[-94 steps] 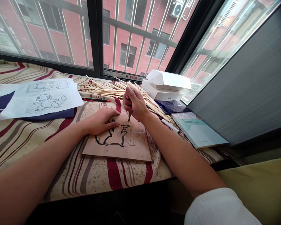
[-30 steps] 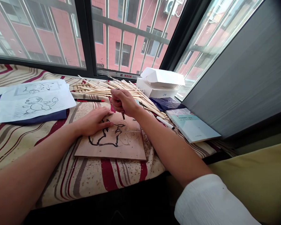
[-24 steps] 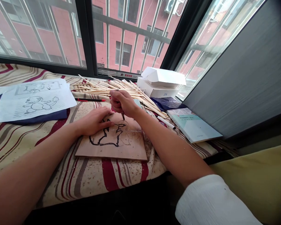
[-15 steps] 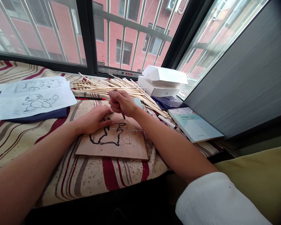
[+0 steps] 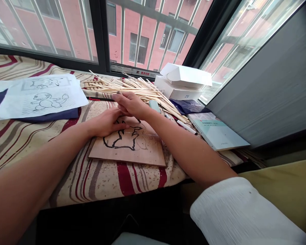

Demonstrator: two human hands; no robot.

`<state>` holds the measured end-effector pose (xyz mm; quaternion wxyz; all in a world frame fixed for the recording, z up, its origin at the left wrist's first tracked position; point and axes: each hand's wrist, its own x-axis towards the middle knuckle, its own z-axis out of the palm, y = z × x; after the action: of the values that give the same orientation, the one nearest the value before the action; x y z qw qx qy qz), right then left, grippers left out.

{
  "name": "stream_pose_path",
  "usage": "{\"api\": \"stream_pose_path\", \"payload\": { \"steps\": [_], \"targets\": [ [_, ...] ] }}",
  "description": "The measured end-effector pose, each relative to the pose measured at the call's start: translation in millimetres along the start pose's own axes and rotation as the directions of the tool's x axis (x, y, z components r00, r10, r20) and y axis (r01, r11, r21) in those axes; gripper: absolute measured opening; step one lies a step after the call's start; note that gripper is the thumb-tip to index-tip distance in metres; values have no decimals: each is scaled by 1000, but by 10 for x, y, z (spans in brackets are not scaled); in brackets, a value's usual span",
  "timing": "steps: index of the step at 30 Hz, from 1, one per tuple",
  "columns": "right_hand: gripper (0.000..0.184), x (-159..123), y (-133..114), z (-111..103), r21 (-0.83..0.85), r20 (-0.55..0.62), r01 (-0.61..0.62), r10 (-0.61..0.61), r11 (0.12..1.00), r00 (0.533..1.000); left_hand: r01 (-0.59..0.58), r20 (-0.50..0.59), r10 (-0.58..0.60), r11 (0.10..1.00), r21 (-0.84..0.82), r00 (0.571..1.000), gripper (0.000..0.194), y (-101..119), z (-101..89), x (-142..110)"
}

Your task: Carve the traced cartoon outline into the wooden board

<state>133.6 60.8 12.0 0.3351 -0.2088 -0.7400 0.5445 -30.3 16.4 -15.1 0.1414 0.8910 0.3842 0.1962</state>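
Note:
A thin wooden board [image 5: 124,154] lies on the striped cloth, with a bold black outline of a cartoon figure and fainter lines on its right. My left hand [image 5: 108,120] rests flat over the board's upper left, thumb stretched across the black lines; its fingertips are partly hidden behind my right hand. Closed in a fist above the board's top edge, my right hand [image 5: 132,103] grips a slim carving tool [image 5: 139,120]. Only the tool's dark tip and a bit of its other end show. Whether the tip touches the wood I cannot tell.
Printed cartoon sheets [image 5: 49,98] lie at left on dark blue material. Behind my hands are a pen [image 5: 99,99] and a pile of thin wooden sticks [image 5: 140,86]. A white box [image 5: 178,90], a book [image 5: 216,131] and a white marker [image 5: 186,127] are at right. Crumbs dot the cloth [image 5: 102,180].
The view has tilted down slightly. My right fist has leaned left, closer over my left hand, and the tool tip has shifted against the board. The left hand stays on the board.

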Motion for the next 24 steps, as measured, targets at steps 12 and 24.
{"api": "stream_pose_path", "payload": {
  "steps": [12, 24],
  "targets": [
    [48, -130, -102, -169, 186, 423, -203, 108, 961, 900, -72, 4, 72, 997, -5, 997, 58, 17, -17, 24],
    [45, -120, -20, -94, 197, 139, -29, 1, 980, 990, -13, 26, 13, 1000, 14, 1000, 61, 1, -15, 16]
  ]
}}
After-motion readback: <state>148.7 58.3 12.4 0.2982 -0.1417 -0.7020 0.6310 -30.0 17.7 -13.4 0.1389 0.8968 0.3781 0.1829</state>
